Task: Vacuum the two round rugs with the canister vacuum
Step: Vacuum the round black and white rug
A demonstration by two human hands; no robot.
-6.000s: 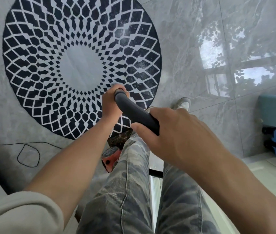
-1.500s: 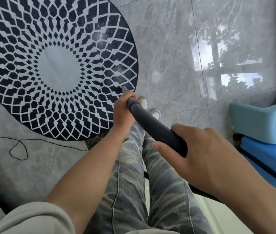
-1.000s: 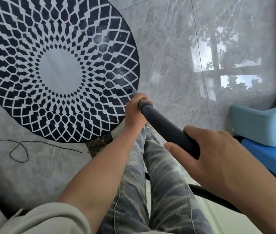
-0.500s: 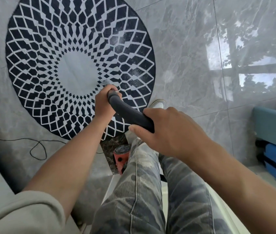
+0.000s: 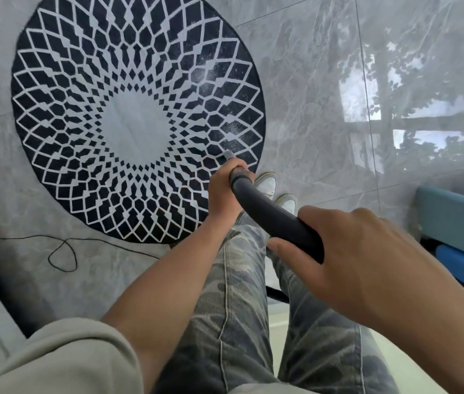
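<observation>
A round black rug (image 5: pixel 83 81) with a white diamond lattice and a pale grey centre lies on the grey marble floor. Pale dust specks show on its right side. I hold the dark grey vacuum handle (image 5: pixel 270 214) with both hands. My left hand (image 5: pixel 222 191) grips its front end, over the rug's lower right rim. My right hand (image 5: pixel 347 257) grips the rear of the handle, close to the camera. A short bit of silver tube (image 5: pixel 228 155) pokes out past my left hand; the nozzle and the canister are hidden.
A thin black cord (image 5: pixel 63 251) loops on the floor below the rug. My white shoes (image 5: pixel 267 184) stand by the rug's right edge. Teal and blue cases (image 5: pixel 458 217) sit at the right edge. A black hose (image 5: pixel 276 294) runs behind my legs.
The handle and both hands have swung right, from the rug's lower middle to its lower right rim. The orange canister seen by my legs is now out of view.
</observation>
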